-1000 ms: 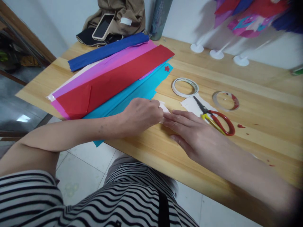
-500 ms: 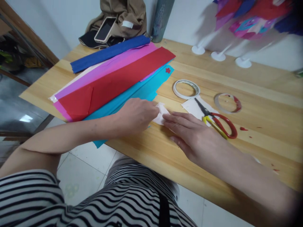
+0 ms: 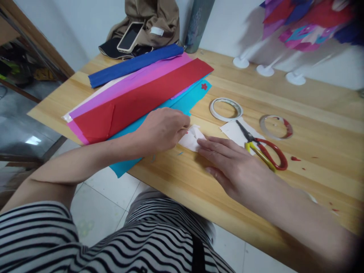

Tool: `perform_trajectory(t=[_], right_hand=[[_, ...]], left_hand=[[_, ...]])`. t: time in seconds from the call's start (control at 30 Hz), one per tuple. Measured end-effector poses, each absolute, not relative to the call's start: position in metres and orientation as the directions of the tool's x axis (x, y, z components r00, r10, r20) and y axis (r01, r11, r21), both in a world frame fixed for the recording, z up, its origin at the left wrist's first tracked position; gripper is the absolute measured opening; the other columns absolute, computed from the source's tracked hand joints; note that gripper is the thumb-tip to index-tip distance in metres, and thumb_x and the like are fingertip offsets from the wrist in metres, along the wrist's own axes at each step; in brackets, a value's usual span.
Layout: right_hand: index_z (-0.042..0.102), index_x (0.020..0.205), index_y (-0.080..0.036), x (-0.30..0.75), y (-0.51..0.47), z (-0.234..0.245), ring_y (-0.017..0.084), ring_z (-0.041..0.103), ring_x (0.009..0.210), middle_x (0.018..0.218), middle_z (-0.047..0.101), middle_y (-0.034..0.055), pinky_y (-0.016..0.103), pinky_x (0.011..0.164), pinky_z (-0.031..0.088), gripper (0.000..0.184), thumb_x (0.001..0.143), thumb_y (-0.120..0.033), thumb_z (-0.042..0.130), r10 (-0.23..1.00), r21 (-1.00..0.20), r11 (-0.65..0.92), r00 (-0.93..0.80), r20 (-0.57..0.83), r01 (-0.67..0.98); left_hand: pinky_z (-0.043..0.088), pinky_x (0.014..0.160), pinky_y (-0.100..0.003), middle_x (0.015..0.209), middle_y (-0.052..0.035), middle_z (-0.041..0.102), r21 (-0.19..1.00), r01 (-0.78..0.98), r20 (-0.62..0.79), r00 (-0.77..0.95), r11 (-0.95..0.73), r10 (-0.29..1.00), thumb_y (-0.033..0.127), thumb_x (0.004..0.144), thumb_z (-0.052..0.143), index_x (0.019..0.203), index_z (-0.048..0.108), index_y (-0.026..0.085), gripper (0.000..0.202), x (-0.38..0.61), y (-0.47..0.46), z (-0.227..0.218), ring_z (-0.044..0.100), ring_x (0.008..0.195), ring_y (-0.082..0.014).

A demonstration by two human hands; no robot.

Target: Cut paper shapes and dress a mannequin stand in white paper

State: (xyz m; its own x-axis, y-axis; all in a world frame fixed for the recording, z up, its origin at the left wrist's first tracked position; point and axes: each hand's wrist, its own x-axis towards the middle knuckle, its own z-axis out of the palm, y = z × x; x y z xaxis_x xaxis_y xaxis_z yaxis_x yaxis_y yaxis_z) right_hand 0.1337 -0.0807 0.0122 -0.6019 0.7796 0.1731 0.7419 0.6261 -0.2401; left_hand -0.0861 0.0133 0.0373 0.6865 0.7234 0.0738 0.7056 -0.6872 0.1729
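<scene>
A small white folded paper piece (image 3: 192,138) lies on the wooden table (image 3: 313,113) near its front edge. My left hand (image 3: 162,129) is closed, its fingertips pinching the paper's left edge. My right hand (image 3: 230,163) lies flat with fingers stretched out, the fingertips pressing on the paper's right side. Just right of my right hand lie red-and-yellow-handled scissors (image 3: 264,149) on a white sheet (image 3: 231,131).
Long crepe sheets lie to the left: blue (image 3: 133,64), pink (image 3: 142,77), red (image 3: 142,96) and cyan (image 3: 184,102). Two tape rolls (image 3: 226,109) (image 3: 275,126) sit behind the scissors. A bag with a phone (image 3: 131,36), a bottle (image 3: 199,22) and white stands (image 3: 265,70) line the back.
My left hand has drawn back a little to the left, showing more of the white paper. The right hand stays pressed on it. The camera has shifted slightly.
</scene>
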Motion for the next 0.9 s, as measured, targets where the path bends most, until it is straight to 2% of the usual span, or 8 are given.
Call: perform_trajectory(t=[0.1,0.3,0.4,0.57,0.73,0.9], right_hand=[[0.073,0.124,-0.014,0.134,-0.081,0.013,0.042,0.063,0.132,0.139,0.070,0.0190,0.064,0.101,0.060,0.034,0.098,-0.011,0.051,0.788,-0.264,0.615,-0.595,0.161,0.743],[0.074,0.122,-0.014,0.133,-0.081,0.019,0.042,0.063,0.131,0.140,0.069,0.0186,0.064,0.101,0.060,0.033,0.099,-0.012,0.051,0.784,-0.285,0.616,-0.604,0.140,0.734],[0.074,0.125,-0.019,0.133,-0.081,0.021,0.041,0.063,0.132,0.139,0.070,0.0171,0.064,0.104,0.059,0.035,0.099,-0.013,0.051,0.787,-0.319,0.613,-0.594,0.166,0.723],[0.071,0.129,-0.017,0.135,-0.081,0.026,0.038,0.067,0.126,0.136,0.071,0.0194,0.059,0.099,0.062,0.035,0.099,-0.013,0.053,0.806,-0.376,0.592,-0.539,0.245,0.713],[0.075,0.116,-0.029,0.136,-0.079,0.029,0.036,0.073,0.111,0.128,0.075,0.0104,0.057,0.087,0.065,0.029,0.100,-0.017,0.054,0.853,-0.358,0.520,-0.447,0.270,0.775],[0.071,0.126,-0.021,0.133,-0.077,0.023,0.039,0.069,0.117,0.132,0.069,0.0190,0.061,0.089,0.063,0.034,0.098,-0.016,0.051,0.847,-0.336,0.532,-0.490,0.206,0.778]], left_hand=[[0.044,0.077,-0.026,0.101,-0.0041,0.079,0.258,0.707,0.017,0.678,-0.659,0.735,0.021,0.099,0.056,0.096,0.077,0.015,0.022,-0.085,0.014,0.041,0.069,0.092,-0.0168],[0.039,0.070,-0.026,0.097,-0.0048,0.078,0.253,0.749,-0.010,0.635,-0.613,0.772,0.022,0.097,0.059,0.095,0.077,0.015,0.019,-0.088,0.013,0.050,0.067,0.088,-0.0170],[0.039,0.069,-0.025,0.093,-0.0048,0.078,0.286,0.731,0.018,0.642,-0.619,0.766,0.022,0.096,0.059,0.093,0.076,0.014,0.019,-0.092,0.011,0.051,0.065,0.084,-0.0156],[0.042,0.066,-0.024,0.084,-0.0028,0.076,0.434,0.662,0.115,0.633,-0.612,0.766,0.023,0.094,0.059,0.087,0.075,0.016,0.019,-0.099,0.006,0.046,0.063,0.072,-0.0126],[0.044,0.066,-0.024,0.082,-0.0021,0.075,0.497,0.633,0.130,0.622,-0.593,0.772,0.022,0.092,0.061,0.089,0.076,0.016,0.017,-0.100,0.003,0.043,0.063,0.072,-0.0127],[0.045,0.069,-0.024,0.087,-0.0024,0.077,0.476,0.640,0.109,0.638,-0.603,0.762,0.020,0.092,0.061,0.090,0.076,0.017,0.016,-0.098,0.002,0.043,0.066,0.077,-0.0135]])
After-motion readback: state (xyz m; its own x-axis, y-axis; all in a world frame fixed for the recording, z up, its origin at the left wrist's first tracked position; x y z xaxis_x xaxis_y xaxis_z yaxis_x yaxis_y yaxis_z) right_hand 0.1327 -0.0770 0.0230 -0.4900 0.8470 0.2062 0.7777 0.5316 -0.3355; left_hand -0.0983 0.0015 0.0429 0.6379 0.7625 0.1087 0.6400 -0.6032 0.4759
